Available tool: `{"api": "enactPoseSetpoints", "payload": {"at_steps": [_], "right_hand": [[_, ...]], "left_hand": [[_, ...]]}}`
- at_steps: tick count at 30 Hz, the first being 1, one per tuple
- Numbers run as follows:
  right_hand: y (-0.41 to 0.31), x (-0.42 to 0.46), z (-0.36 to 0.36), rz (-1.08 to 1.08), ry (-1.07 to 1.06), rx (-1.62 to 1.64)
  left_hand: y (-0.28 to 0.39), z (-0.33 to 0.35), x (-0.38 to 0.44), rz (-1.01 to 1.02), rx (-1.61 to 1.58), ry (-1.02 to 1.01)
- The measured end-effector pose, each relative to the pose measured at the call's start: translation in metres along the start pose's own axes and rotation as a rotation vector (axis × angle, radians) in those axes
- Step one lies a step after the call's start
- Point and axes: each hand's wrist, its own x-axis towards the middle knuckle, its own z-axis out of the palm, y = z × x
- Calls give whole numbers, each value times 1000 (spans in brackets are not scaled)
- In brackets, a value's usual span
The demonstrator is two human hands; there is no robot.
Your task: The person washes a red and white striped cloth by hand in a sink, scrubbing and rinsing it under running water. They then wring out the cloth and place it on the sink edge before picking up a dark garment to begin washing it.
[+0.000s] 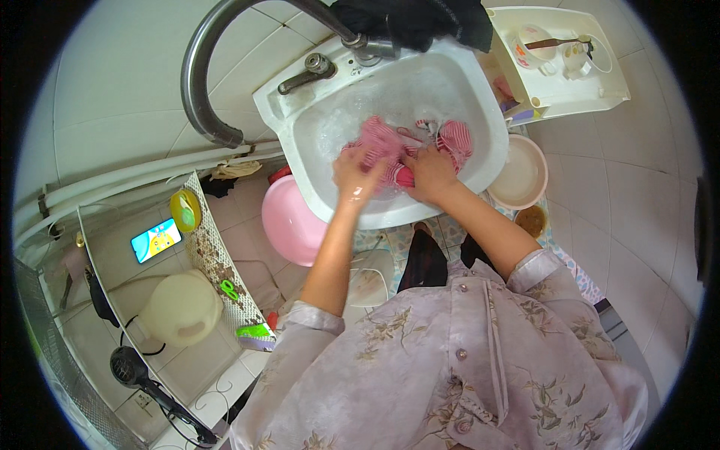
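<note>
In the white washbasin (490, 160), a pink-and-white striped cloth garment (385, 134) lies bunched in cloudy, sudsy water. My left hand (357, 173), slightly blurred, grips the garment's left side, with wet skin at the wrist. Close beside it, my right hand (432, 173) holds a fold of the same fabric, its fingertips partly hidden in the cloth. Another striped part (454, 138) of the fabric spreads beyond the right hand. Above the basin's back edge stand a lever tap (309, 74) and a tall curved metal spout (197, 73), which is swung out to the left.
Dark cloth (427, 22) drapes over the basin's back. A cream shelf (568, 93) holds cups and a toothbrush at right. Below are a pink basin (289, 225) and a pale basin (517, 174). At left, a rack bears a lit phone (156, 241) and a hair dryer (129, 368).
</note>
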Motion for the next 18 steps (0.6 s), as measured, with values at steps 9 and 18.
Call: {"api": "enactPoseSetpoints", "payload": {"at_steps": [9,18], "right_hand": [[14,-2,4,-15,-95,1],[10,1,-8,8,-157,-55]], "left_hand": [[-6,47,86,-156,463,-145],[-28,-8,63,-438,-1086,-37]]}}
